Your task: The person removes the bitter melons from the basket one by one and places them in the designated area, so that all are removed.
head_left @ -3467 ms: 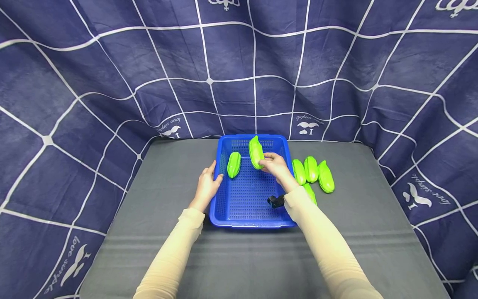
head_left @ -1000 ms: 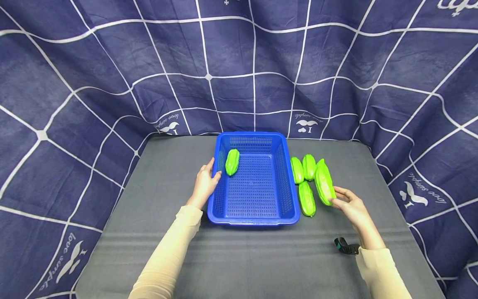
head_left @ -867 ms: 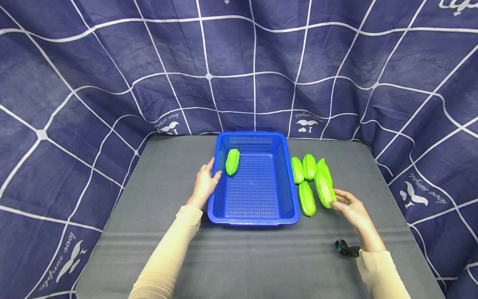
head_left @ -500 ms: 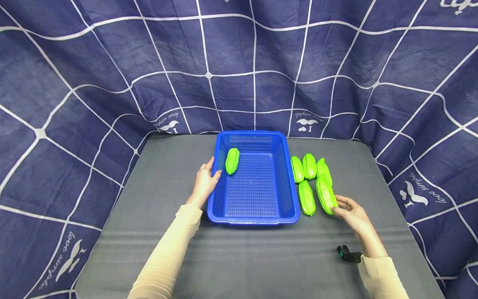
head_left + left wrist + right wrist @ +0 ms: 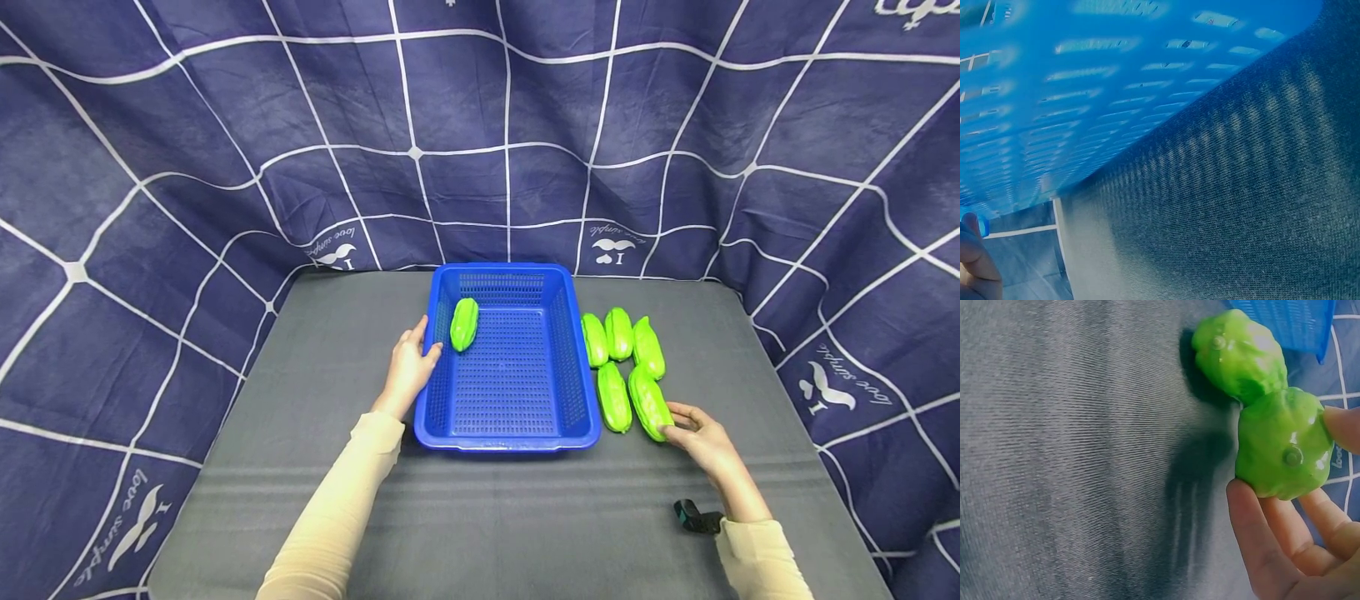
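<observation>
My right hand (image 5: 701, 437) pinches the near end of a bright green, ridged gourd (image 5: 649, 404), thumb on one side and fingers on the other. In the right wrist view the held gourd (image 5: 1285, 447) touches a neighbouring green gourd (image 5: 1241, 353); its shadow falls on the cloth beside it, and I cannot tell whether it bears fully on the table. My left hand (image 5: 408, 367) holds the left rim of the blue mesh basket (image 5: 507, 444). One more gourd (image 5: 464, 324) lies inside the basket, near its left wall. The left wrist view mostly shows the basket's slotted wall (image 5: 1085, 112).
Right of the basket several similar gourds lie close together, among them a near one (image 5: 614, 397) and a far one (image 5: 618, 333). Grey cloth (image 5: 480, 525) covers the table. A blue checked curtain (image 5: 547, 108) closes off the back and sides. A black strap (image 5: 697, 517) is at my right wrist.
My right hand has carried a gourd from above the basket to the right-hand group, then drawn it nearer and lower, uncovering the gourd behind. My left hand has stayed at the basket's rim.
</observation>
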Demonstrator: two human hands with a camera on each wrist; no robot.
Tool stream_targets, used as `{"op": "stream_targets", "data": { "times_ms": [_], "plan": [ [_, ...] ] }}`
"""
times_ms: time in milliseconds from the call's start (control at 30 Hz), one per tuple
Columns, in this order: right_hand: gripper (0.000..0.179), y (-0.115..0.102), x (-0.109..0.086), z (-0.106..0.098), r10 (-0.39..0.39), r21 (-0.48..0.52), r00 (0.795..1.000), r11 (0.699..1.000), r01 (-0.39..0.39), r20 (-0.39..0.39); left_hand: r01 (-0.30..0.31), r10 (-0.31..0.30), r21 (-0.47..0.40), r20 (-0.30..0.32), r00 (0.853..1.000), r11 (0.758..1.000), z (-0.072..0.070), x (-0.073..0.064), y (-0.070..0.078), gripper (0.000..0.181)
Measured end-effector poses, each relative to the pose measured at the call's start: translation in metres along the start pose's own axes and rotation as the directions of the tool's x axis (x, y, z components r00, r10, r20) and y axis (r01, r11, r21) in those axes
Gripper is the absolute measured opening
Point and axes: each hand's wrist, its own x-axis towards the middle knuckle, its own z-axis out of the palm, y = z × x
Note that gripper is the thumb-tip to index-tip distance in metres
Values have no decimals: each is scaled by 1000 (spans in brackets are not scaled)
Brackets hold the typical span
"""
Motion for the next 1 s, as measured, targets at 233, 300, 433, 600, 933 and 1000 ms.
{"op": "stream_targets", "data": {
  "times_ms": [233,300,433,600,933,1000],
  "plan": [
    [65,3,0,5,17,-17,1000,1000,-17,18,5,-5,-15,3,1000,1000,0,0,-1,60],
    [64,3,0,7,13,-21,1000,1000,-12,16,5,-5,-15,2,1000,1000,0,0,-1,60],
    [65,3,-1,10,6,-43,1000,999,-5,13,8,-8,-18,2,1000,1000,0,0,0,61],
    [65,6,0,13,9,-42,1000,999,-8,13,12,-12,-24,7,1000,1000,0,-1,-1,61],
    [69,4,1,20,10,-71,1000,997,-12,-21,2,-2,-16,-3,1000,1000,0,-1,-1,60],
    [69,4,1,21,6,-85,1000,996,-8,-31,6,-6,-15,0,1000,1000,-1,-1,-1,60]
  ]
}}
